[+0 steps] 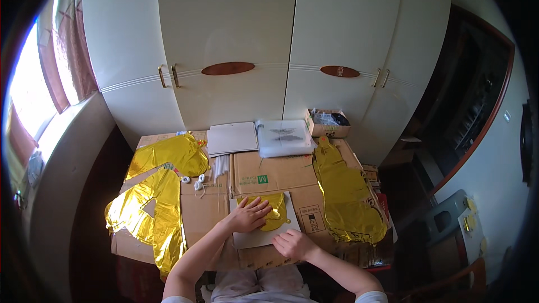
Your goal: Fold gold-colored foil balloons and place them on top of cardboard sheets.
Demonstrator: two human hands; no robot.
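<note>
A folded gold foil balloon (277, 211) lies on a white card (255, 239) in front of me. My left hand (249, 215) rests flat on the balloon's left part, fingers stretched out and slightly apart. At the card's lower right edge, my right hand (293, 244) is closed with its fingers curled together; whatever they hold, if anything, is hidden. The card lies on a cardboard-covered table (205, 207).
Flat gold foil balloons (151, 205) spread over the left side; a pile of gold foil (348, 202) covers the right. Behind are white cards (232, 138), clear plastic packs (285, 138), white straws (222, 166), small ribbon rolls (199, 179) and an open box (328, 123).
</note>
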